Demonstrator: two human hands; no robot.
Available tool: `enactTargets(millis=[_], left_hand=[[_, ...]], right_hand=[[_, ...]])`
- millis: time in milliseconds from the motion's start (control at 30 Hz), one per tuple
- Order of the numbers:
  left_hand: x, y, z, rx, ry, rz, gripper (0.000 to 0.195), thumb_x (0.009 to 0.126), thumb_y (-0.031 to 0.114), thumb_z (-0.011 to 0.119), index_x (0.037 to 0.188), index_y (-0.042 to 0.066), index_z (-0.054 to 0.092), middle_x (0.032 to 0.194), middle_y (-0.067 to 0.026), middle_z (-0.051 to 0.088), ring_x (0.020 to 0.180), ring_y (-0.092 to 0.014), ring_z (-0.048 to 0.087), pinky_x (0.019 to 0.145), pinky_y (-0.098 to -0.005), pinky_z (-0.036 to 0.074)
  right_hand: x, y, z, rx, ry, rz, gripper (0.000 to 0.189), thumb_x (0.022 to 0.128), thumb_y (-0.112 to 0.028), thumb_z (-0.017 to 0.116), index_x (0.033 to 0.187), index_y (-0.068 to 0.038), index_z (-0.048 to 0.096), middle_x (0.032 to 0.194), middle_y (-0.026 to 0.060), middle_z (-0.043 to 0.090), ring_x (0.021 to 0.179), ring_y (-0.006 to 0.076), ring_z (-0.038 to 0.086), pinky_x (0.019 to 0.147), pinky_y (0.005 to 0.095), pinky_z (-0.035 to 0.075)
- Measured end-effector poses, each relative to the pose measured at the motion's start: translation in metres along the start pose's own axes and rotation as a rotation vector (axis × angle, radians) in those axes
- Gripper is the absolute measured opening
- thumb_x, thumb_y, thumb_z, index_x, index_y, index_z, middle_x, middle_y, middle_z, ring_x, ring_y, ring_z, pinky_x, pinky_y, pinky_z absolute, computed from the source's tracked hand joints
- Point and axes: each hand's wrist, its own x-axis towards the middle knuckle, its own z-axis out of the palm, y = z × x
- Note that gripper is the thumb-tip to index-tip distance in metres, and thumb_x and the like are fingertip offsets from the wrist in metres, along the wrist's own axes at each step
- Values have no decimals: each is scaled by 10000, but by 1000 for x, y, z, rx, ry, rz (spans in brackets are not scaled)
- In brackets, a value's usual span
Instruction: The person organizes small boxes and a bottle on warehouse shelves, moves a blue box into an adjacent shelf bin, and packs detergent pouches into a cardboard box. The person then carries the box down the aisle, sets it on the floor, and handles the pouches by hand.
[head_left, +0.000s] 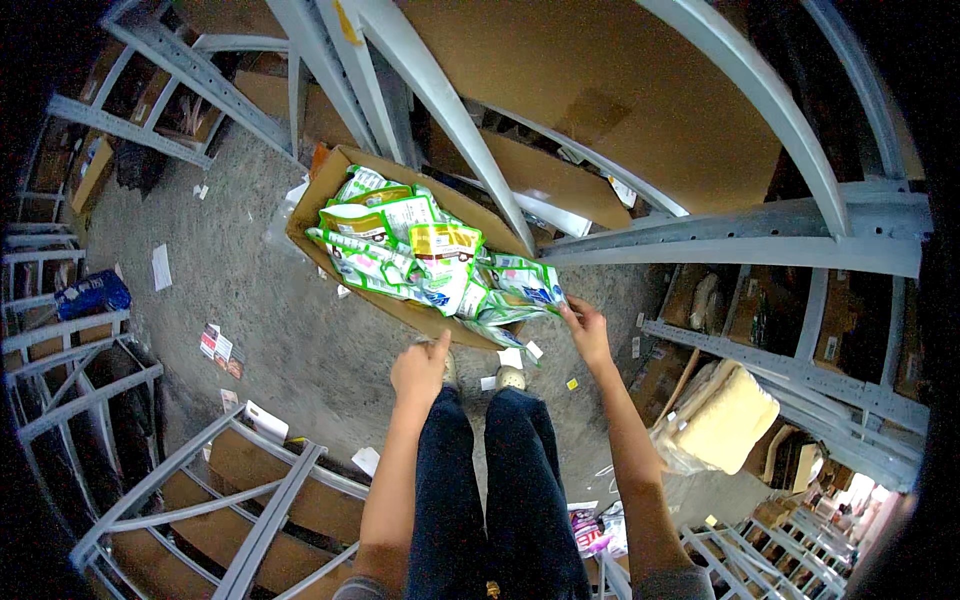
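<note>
An open cardboard box (322, 180) stands on the concrete floor before me, filled with green-edged white plastic pouches (446, 259), some with a gold panel. At the near side of the box is my left hand (420, 367), its index finger extended to the box's rim; whether it grips the rim is hard to tell. At the box's right end, my right hand (587, 330) pinches the corner of a green-and-white pouch (529, 285) with a blue mark. That pouch lies over the right end of the box, among others.
Metal racks (735, 251) with cardboard boxes surround the aisle. A blue package (92, 294) is at the left, a wrapped cream bundle (727, 416) at the right. Paper scraps (161, 267) litter the floor. Colourful packages (592, 529) sit beside my legs.
</note>
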Motion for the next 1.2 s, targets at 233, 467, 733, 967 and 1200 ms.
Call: enactTargets(millis=[233,467,733,967,1200], left_hand=[[-31,7,-6,-110,-324,164,417,800,393,405,768,15,578,658,-159,589,672,-340,563,620,-398,439],[-21,55,7,-90,-189,547,243,785,252,480,835,28,559,615,-160,555,559,-306,552,531,-377,425],[47,70,27,13,0,802,170,685,-20,511,839,12,577,824,-173,564,778,-332,529,689,-380,434],[78,69,41,140,-275,843,175,644,-2,532,815,21,563,712,-184,563,728,-331,548,655,-403,440],[87,60,39,355,-234,848,174,636,43,553,810,47,566,780,-137,567,787,-303,533,696,-379,435]], right_hand=[[19,-9,4,41,12,-102,359,770,-297,550,973,0,549,876,186,585,762,274,594,633,324,465],[27,-35,13,-532,-162,-167,422,817,-364,420,1106,-56,414,676,212,565,631,387,547,587,445,449],[11,-48,2,-455,138,-674,392,695,-102,583,1059,-28,457,1080,123,462,955,289,453,804,360,391],[-1,-36,28,-608,-184,-539,387,661,-287,593,937,-35,496,875,95,535,871,235,504,713,318,441],[-12,-20,25,-613,-123,-551,120,659,-68,511,771,-34,538,744,95,570,742,234,549,616,325,465]])
